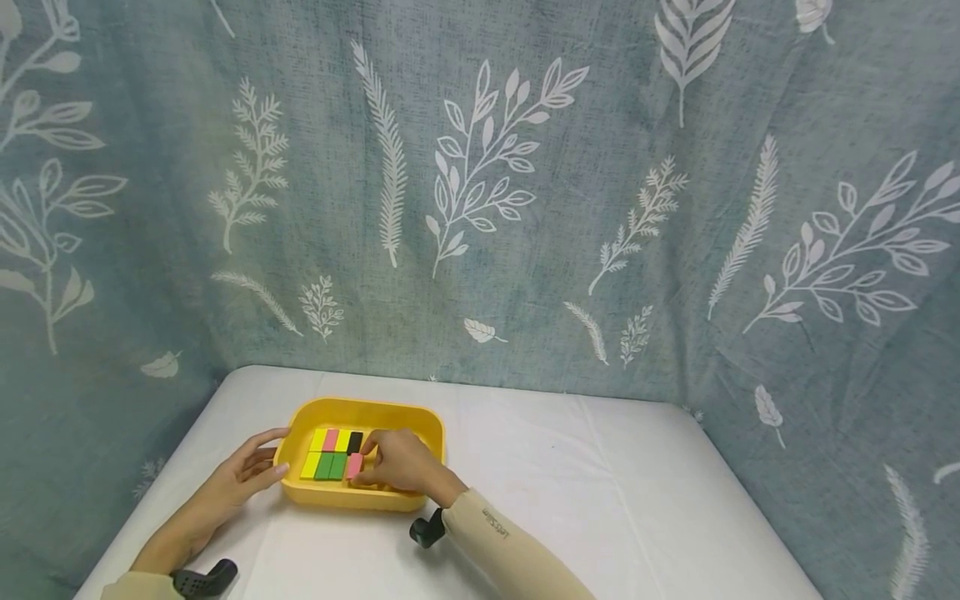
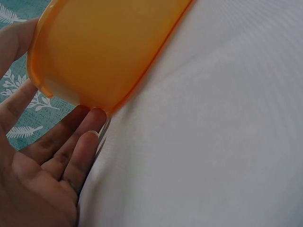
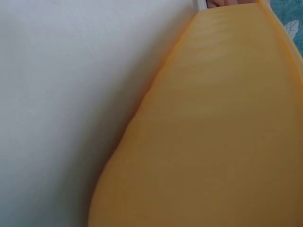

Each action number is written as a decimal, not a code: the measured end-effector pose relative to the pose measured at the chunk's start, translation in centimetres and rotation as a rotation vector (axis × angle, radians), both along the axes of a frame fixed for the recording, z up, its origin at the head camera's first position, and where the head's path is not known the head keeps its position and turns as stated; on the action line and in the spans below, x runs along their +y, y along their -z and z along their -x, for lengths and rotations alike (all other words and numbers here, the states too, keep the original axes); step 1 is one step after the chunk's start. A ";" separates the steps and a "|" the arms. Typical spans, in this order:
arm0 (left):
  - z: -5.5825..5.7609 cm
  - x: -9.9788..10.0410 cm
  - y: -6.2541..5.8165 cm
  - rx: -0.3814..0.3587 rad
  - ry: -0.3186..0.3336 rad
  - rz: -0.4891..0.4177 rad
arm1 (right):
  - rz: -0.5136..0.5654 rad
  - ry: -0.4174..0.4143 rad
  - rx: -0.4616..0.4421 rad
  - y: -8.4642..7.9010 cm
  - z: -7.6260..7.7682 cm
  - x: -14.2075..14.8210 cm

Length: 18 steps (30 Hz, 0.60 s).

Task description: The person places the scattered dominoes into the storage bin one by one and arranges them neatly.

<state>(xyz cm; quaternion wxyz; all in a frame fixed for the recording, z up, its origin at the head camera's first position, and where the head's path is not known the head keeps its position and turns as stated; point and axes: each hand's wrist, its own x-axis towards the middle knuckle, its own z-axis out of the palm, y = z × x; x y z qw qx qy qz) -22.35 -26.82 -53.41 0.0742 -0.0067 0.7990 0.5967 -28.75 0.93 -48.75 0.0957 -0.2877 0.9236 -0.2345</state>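
A yellow plastic tray (image 1: 360, 498) stands on the table, its outer wall (image 3: 203, 142) filling much of the right wrist view. Inside it, small rectangular blocks lie in two rows: yellow, pink and black (image 1: 355, 442) ones in the far row, yellow and green (image 1: 331, 466) ones in the near row. At the near row's right end, my right hand (image 1: 405, 461) pinches a pink block (image 1: 355, 465) between thumb and fingers. My left hand (image 1: 236, 479) touches the tray's left end with relaxed, spread fingers. Several of its fingertips (image 2: 97, 116) rest against the tray's outside.
A white cloth covers the table (image 1: 585, 500). Behind and beside it hangs a blue-green curtain (image 1: 525, 250) with white leaf prints. Dark wrist devices (image 1: 428, 528) sit below both hands, near the beige sleeves (image 1: 510, 550).
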 end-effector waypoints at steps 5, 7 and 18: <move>0.2 0.1 0.1 0.002 0.002 0.004 | -0.039 0.006 0.036 0.4 0.3 -0.2; 0.2 0.2 0.2 -0.002 0.002 0.003 | -0.051 0.008 0.049 0.5 0.3 -0.2; 0.2 0.4 -0.2 0.002 0.010 -0.008 | -0.114 0.008 0.111 0.6 0.3 -0.6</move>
